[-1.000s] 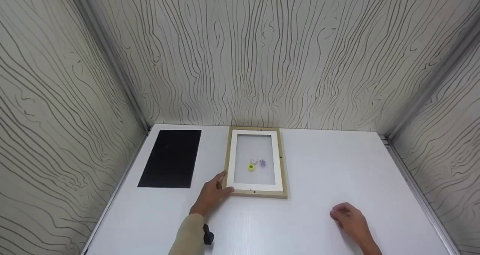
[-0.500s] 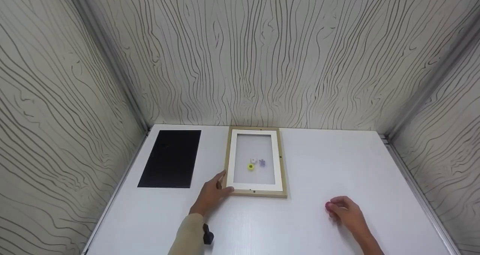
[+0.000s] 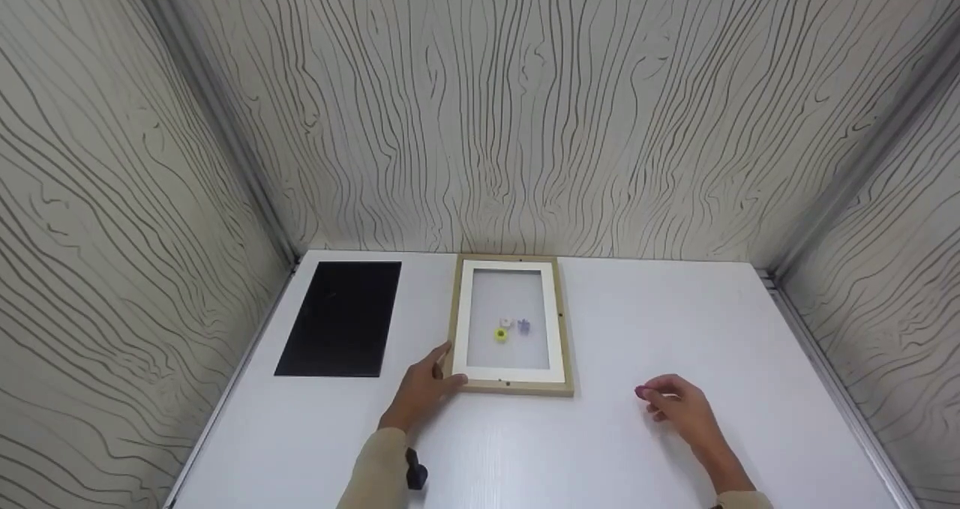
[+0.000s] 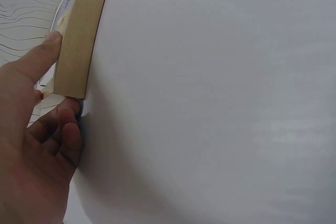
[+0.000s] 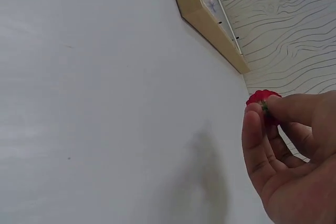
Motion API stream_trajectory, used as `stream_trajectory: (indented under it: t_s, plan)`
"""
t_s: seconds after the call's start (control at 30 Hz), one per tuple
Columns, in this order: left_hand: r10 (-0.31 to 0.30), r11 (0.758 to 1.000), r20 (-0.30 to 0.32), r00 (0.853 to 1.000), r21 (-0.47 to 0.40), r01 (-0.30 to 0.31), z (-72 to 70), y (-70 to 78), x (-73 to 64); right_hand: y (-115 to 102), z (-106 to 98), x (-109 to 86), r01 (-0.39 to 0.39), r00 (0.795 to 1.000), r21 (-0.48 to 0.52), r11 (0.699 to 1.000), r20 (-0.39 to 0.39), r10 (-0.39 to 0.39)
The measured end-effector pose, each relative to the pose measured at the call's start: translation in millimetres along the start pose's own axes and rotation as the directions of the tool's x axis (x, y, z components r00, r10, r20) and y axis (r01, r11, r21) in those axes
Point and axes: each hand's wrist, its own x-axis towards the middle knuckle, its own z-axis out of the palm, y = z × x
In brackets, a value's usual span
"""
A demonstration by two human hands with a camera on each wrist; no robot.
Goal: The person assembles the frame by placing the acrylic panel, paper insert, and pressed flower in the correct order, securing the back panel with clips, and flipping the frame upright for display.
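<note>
A light wooden picture frame with a white mat lies on the table. Inside its opening sit a yellow flower, a small white flower and a purple flower. My left hand grips the frame's near left corner, thumb on top. The left wrist view shows fingers curled at the lower edge of that corner. Off to the frame's right, my right hand pinches a small red flower between thumb and fingertips. Its green base shows in the right wrist view, partly hidden by the thumb.
A black rectangular panel lies flat left of the frame. The white table meets a wood-grain patterned wall at the back, with side walls and metal rails at both sides.
My right hand, with the red flower pinched in it, has moved left and farther from me, toward the frame. The left hand and the frame stay in place.
</note>
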Motion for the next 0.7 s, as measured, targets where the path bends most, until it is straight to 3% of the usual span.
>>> stream_trajectory:
  t_s: [0.27, 0.7]
  plan:
    - [0.01, 1.0, -0.001, 1.0, -0.009, -0.01, -0.6, -1.9, 0.1, -14, 8, 11.6, 0.043, 0.999, -0.038, 0.998, -0.023, -0.044]
    - [-0.026, 1.0, -0.003, 1.0, -0.015, 0.026, -0.6, -0.4, -2.1, -31, 18, 26.7, 0.04, 0.999, -0.046, 0.998, -0.03, -0.041]
